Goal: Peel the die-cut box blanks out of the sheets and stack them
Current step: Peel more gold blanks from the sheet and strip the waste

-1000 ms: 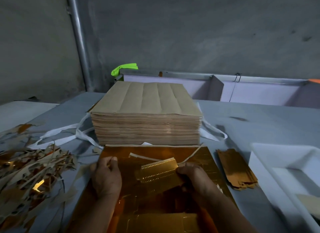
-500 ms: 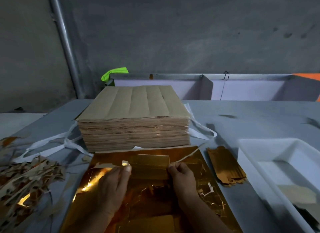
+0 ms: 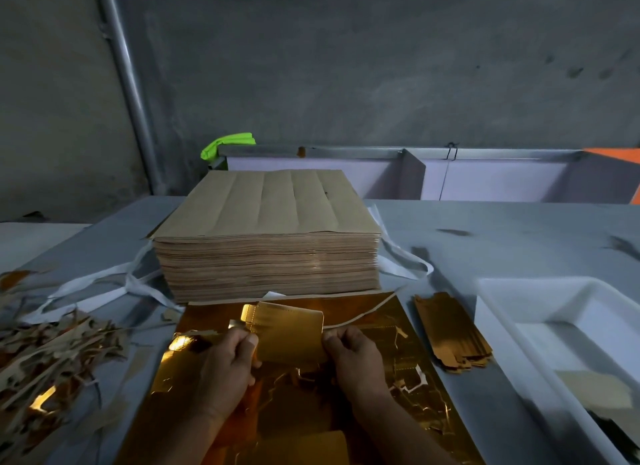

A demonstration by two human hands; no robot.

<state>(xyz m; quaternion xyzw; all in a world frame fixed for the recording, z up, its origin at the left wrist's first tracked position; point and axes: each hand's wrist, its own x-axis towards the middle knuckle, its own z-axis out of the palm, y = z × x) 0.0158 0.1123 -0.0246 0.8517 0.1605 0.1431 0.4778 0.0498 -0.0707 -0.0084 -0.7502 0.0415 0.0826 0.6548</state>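
Note:
A shiny gold die-cut sheet lies flat in front of me on the grey table. Above it I hold a gold box blank, tilted up. My left hand grips its left edge, thumb on top. My right hand pinches its right edge. A small pile of peeled gold blanks lies to the right of the sheet. Behind the sheet stands a tall stack of brown-backed sheets.
A heap of gold and brown offcut strips fills the left side. White strapping trails round the tall stack. A white tray sits at the right. Grey partitions and a green cloth stand against the back wall.
The gold blank has come up off the sheet and now stands tilted between both hands. My left hand moved from the sheet's left part onto the blank's left edge.

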